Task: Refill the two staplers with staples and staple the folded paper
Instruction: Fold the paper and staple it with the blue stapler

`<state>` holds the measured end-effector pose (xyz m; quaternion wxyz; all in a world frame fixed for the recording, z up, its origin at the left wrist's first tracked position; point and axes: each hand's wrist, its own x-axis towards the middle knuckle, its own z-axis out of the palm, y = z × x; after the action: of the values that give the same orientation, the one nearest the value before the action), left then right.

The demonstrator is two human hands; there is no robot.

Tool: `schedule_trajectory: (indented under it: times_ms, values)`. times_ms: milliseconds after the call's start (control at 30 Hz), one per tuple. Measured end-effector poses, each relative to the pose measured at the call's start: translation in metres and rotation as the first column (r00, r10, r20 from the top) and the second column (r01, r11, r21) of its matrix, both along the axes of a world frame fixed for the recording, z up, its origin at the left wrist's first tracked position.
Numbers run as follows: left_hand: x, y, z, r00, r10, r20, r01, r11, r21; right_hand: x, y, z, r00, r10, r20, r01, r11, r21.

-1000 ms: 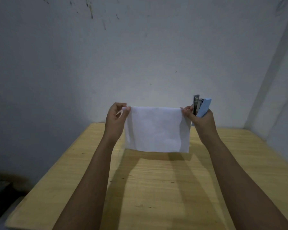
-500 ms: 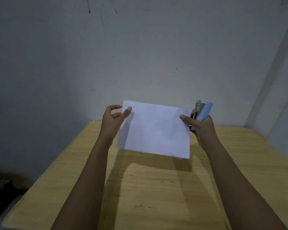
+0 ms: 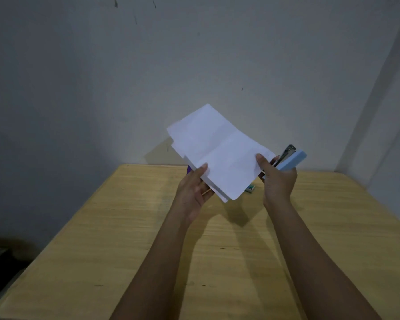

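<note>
Left hand [image 3: 193,191]: your thumb lies on top of the folded paper [image 3: 219,153] and your fingers curl beneath it, pinching its near left edge above the table [image 3: 102,227].
Purple object [image 3: 189,170]: a sliver shows just behind your left hand. Too little is visible to say whether it is the second stapler.
Folded paper: it is held in the air between both hands, tilted, with the far end raised toward the wall. Its layers are stepped along the left edge, not flush.
Paper risk: a staple driven now could miss a lower layer or fix the misaligned fold. Your light pinch could also let the sheets slide further.
Green box [image 3: 250,188]: small, lying on the table below the paper's near right corner. It is probably staples, but the label is unreadable.
Right hand [image 3: 278,181]: your thumb presses the paper's right corner while the other fingers clench the blue stapler [image 3: 291,160].
Blue stapler: it points up and away, just beside the paper's right edge, with a metal part showing apart from the blue body.
Stapler risk: one hand is doing two jobs. Shifting grip to bring the stapler's mouth onto the paper could drop either one, or nip your thumb.
</note>
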<state>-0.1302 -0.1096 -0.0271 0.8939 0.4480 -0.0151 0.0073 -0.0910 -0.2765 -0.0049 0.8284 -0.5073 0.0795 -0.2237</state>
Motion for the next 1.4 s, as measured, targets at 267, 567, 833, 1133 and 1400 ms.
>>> schedule_trajectory:
  times_ms: [267, 567, 833, 1133, 1400]
  values:
    - [0.007, -0.013, -0.015, 0.960, 0.278, -0.037, -0.276, 0.959, 0.059, -0.007, 0.003, -0.025, 0.953, 0.295, -0.062, -0.302, 0.937, -0.174]
    - [0.002, -0.013, -0.025, 0.986, 0.147, 0.083, -0.166, 0.926, 0.338, -0.009, 0.005, -0.040, 0.972, 0.212, -0.105, -0.230, 0.951, -0.206]
    - [0.005, -0.008, -0.024, 0.987, 0.101, 0.126, -0.144, 0.904, 0.403, -0.012, 0.002, -0.045, 0.977, 0.214, -0.022, -0.214, 0.955, -0.207]
    - [0.011, -0.014, -0.031, 0.963, 0.181, 0.199, -0.256, 0.845, 0.469, -0.010, 0.006, -0.045, 0.978, 0.200, -0.066, -0.210, 0.948, -0.238]
    - [0.012, -0.005, -0.029, 0.922, 0.281, 0.266, -0.376, 0.811, 0.448, -0.016, 0.009, -0.040, 0.852, 0.455, -0.261, -0.524, 0.745, -0.413]
